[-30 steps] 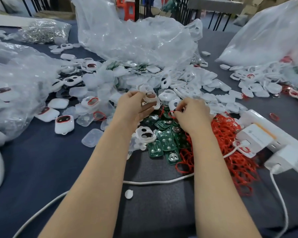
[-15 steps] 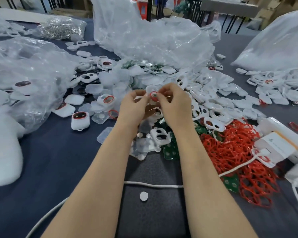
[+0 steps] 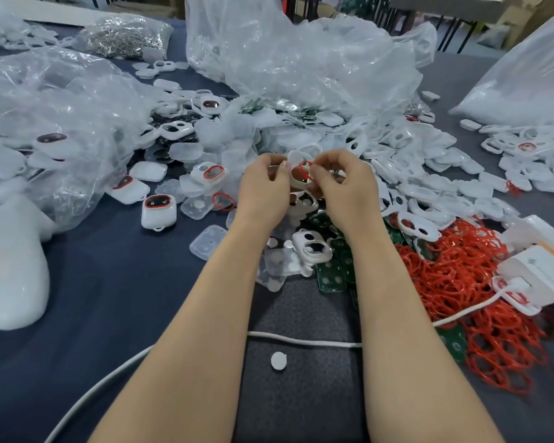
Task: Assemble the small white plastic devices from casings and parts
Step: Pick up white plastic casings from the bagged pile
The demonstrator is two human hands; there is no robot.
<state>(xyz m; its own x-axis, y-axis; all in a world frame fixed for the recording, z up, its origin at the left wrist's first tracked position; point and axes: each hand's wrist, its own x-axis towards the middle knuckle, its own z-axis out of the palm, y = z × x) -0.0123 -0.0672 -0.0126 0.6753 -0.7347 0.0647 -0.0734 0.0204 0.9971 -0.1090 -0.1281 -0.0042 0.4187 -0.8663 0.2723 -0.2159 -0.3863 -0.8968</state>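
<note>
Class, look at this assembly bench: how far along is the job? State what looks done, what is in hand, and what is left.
Done: a few closed white units with red-rimmed windows lie left. In hand: the left hand and right hand fit a red ring to a white casing. Left: heaps of loose casings, red rings and green boards.

Assembly workshop: bulk casings [image 3: 406, 161], red rings [image 3: 461, 282] (loose heaps), plastic bags [image 3: 301, 65].

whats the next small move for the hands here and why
Probably press the red ring down into the white casing. Both hands, left and right, hold the casing above the pile, and the right fingertips pinch the ring at its upper edge, where it looks only partly seated.
</note>
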